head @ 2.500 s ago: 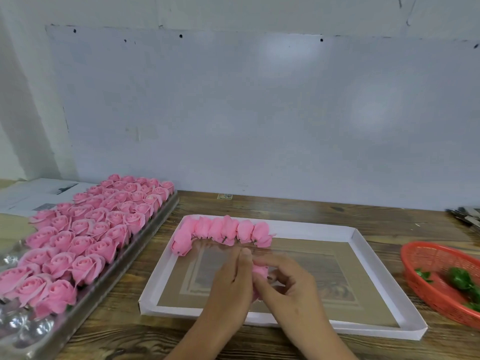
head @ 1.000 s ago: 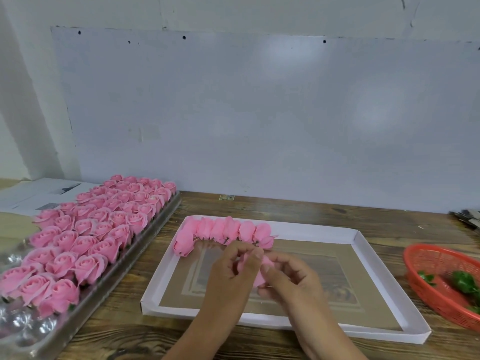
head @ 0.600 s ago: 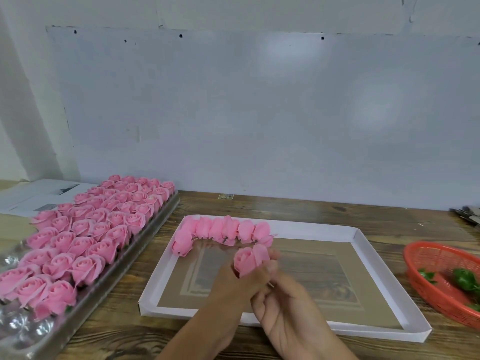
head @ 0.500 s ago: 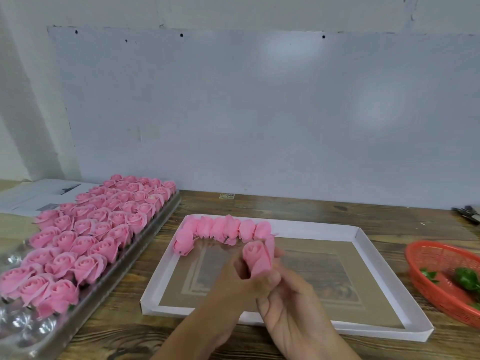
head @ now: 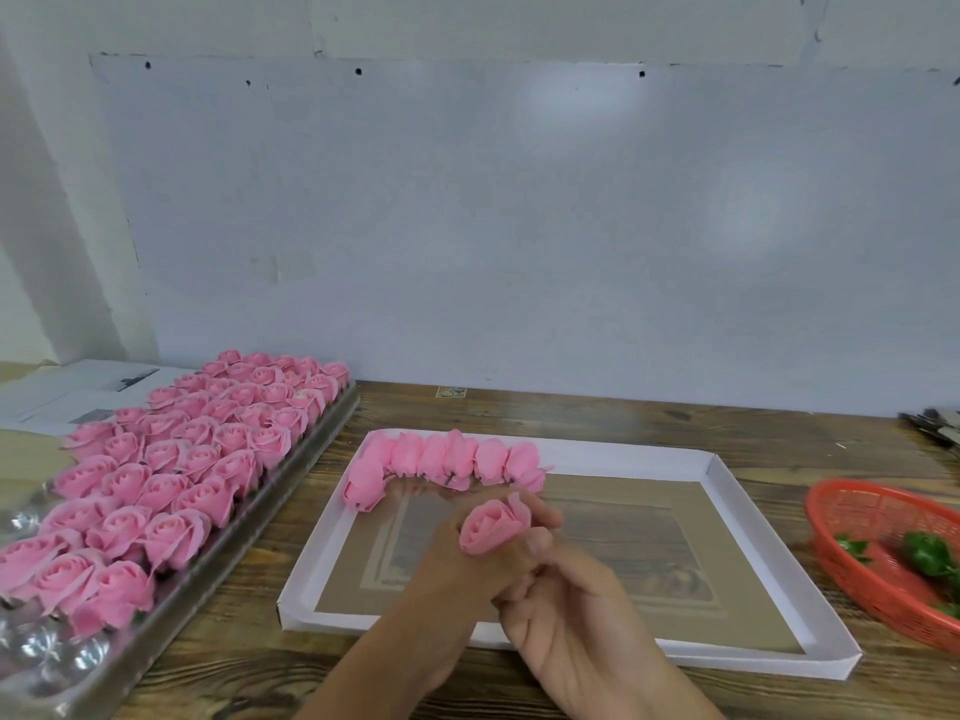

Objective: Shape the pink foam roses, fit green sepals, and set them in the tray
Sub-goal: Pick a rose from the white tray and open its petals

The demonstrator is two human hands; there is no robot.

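Above the white tray (head: 727, 480), the left hand (head: 467, 574) is gripping a pink foam rose (head: 493, 527) bloom-up, its fingers curled round the base, likely so the petals stay free for shaping. The right hand (head: 566, 615) is sitting just beneath with fingers curled toward the underside; whether they are pinching it I cannot tell. Finished roses (head: 447, 462) are lying in a row along the tray's far edge. Green sepals (head: 927, 556) are waiting in the red basket (head: 852, 511), well apart on the counter (head: 649, 418), and unshaped roses (head: 171, 459) are crowding the left tray (head: 311, 449)
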